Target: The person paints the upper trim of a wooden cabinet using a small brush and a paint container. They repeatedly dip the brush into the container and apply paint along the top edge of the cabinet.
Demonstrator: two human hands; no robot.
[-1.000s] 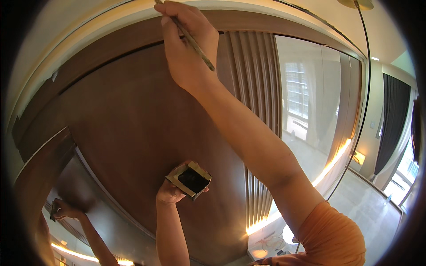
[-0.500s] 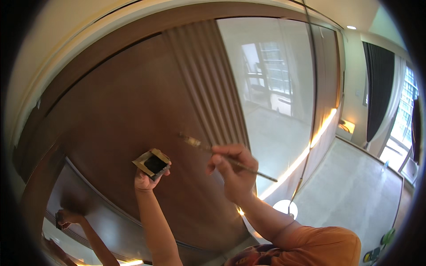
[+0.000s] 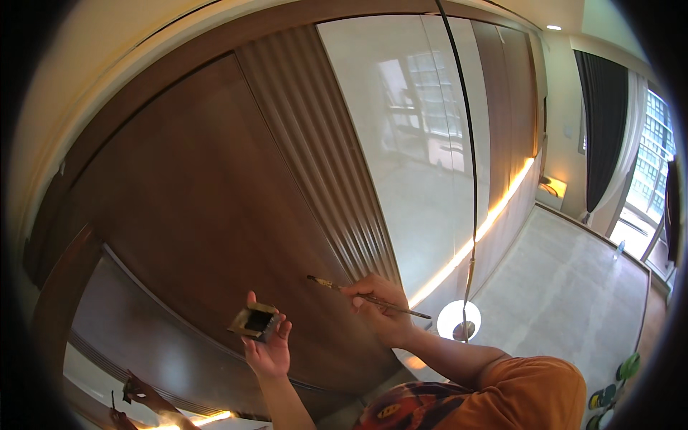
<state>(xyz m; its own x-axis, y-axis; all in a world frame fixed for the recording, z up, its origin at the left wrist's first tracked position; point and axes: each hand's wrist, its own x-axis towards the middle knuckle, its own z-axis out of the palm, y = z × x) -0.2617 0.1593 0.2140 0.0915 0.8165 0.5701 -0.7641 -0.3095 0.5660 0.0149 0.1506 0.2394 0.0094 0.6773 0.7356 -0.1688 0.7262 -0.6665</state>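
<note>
My left hand [image 3: 269,344] grips a small square container [image 3: 254,322] with dark contents and tan edges, low at the centre-left, in front of the brown wood wall panel [image 3: 179,179]. To its right, my right hand [image 3: 381,308] holds a thin paintbrush [image 3: 326,282] by the handle, its bristle end pointing left over the brown panel. Whether the bristles touch the panel I cannot tell. A vertically fluted brown strip [image 3: 308,143] runs beside the plain panel. At lower left a mirror-like surface [image 3: 129,315] shows a reflection of my hands.
A glossy white panel [image 3: 387,179] with a lit strip [image 3: 502,208] stands right. A black cord [image 3: 466,107] hangs before it, above a round white lamp [image 3: 451,312]. Pale floor [image 3: 566,287], dark curtains [image 3: 602,122] and plants [image 3: 628,367] are at the right.
My right hand has come down from near the top edge, the brush now lying nearly level. The container in my left hand has shifted left, then lower. The view has turned, showing more floor.
</note>
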